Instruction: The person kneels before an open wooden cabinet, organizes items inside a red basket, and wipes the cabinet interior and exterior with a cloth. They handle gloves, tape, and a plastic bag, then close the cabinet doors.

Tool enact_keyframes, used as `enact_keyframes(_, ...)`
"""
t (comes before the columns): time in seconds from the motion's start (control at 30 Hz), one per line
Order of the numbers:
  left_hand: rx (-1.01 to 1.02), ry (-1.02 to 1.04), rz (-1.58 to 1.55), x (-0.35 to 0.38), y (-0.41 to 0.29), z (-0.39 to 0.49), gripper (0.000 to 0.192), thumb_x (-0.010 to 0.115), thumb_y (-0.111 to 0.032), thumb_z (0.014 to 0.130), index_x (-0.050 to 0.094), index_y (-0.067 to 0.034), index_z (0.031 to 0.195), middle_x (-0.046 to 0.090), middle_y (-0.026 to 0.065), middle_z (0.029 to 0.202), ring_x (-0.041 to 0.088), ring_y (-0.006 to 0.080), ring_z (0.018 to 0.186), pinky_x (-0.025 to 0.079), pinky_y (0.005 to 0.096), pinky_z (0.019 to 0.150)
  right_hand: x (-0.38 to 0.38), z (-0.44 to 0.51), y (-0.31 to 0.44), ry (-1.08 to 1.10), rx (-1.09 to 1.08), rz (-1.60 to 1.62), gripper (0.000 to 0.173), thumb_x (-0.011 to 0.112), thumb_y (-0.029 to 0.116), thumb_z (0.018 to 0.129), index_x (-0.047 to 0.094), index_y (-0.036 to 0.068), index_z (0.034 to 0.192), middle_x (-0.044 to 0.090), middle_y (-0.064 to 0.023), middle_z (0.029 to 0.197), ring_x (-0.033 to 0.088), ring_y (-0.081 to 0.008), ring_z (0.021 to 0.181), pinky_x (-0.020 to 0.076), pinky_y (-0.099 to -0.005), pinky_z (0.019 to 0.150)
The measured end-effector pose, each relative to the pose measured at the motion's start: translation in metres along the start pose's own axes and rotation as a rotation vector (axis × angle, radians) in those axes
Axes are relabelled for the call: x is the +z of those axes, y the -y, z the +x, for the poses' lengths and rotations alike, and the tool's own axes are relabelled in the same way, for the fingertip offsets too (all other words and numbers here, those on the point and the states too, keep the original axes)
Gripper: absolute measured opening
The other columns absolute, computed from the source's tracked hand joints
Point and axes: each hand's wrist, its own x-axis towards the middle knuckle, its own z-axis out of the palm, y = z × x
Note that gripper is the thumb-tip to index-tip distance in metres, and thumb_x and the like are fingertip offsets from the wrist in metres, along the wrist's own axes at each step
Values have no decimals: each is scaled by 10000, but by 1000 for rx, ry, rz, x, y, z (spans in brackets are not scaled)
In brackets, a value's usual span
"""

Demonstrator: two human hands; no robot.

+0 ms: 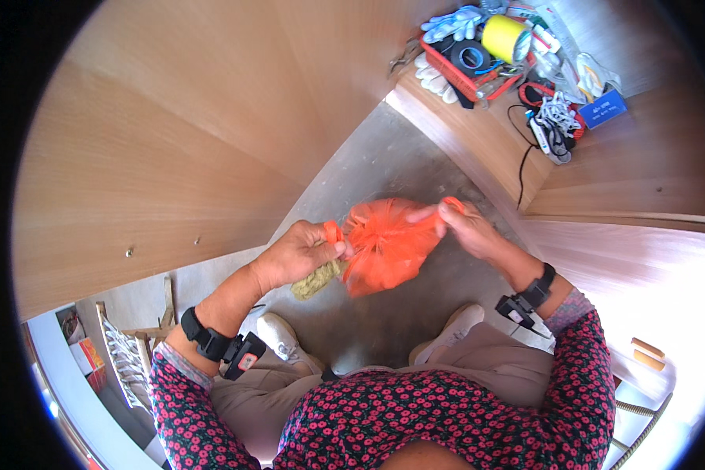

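An orange plastic bag (388, 252) hangs between my hands above the floor, its top gathered into creases near the middle. My left hand (299, 249) grips one orange end of it between thumb and fingers. A crumpled olive-green cloth (317, 280) hangs below that same hand and seems held in it. On the other side, my right hand (467, 226) pinches the opposite orange end, drawn out to the right. What the bag holds cannot be made out.
Wooden cabinet doors (170, 158) (623, 270) stand on both sides. Inside the cabinet, a red basket (452, 70) holds black tape (470, 57) and a yellow roll (505, 38). A blue box (603, 109) and cords (558, 114) lie beside it. A folding stool (126, 352) stands at lower left.
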Motion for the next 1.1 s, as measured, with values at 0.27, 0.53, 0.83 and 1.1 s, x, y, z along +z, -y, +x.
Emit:
enact_keyframes(0.27, 98, 44, -46, 15, -14, 8, 248, 518, -228, 922, 636, -12, 953, 649, 58, 889, 584, 142, 869, 465, 302, 808, 75, 40, 0, 210, -471, -447, 241, 608, 215, 823, 574, 16, 955, 585, -135, 1004, 595, -304, 861, 466, -404, 714)
enact_keyframes(0.53, -127, -101, -72, 16, 17, 13, 626, 538, -95, 862, 236, -5, 1403, 615, 82, 885, 574, 147, 830, 451, 264, 784, 88, 40, -14, 269, -439, -364, 206, 573, 203, 847, 570, 50, 985, 588, -139, 978, 585, -324, 871, 463, -398, 740)
enact_keyframes(0.83, -50, -64, 202, 46, 66, 31, 228, 562, -77, 842, 598, -21, 1060, 643, 46, 846, 585, 108, 789, 461, 264, 730, 87, 35, -17, 182, -159, -40, 169, 537, 150, 872, 589, -8, 906, 611, -104, 728, 604, -170, 633, 494, -305, 577)
enact_keyframes(1.1, 103, -270, 167, 62, 72, 45, 178, 538, -114, 870, 661, 15, 857, 632, 21, 719, 529, 87, 635, 449, 266, 595, 97, 27, -4, -100, 240, 261, 141, 594, 99, 831, 570, -11, 747, 603, -91, 625, 579, -154, 493, 462, -284, 442)
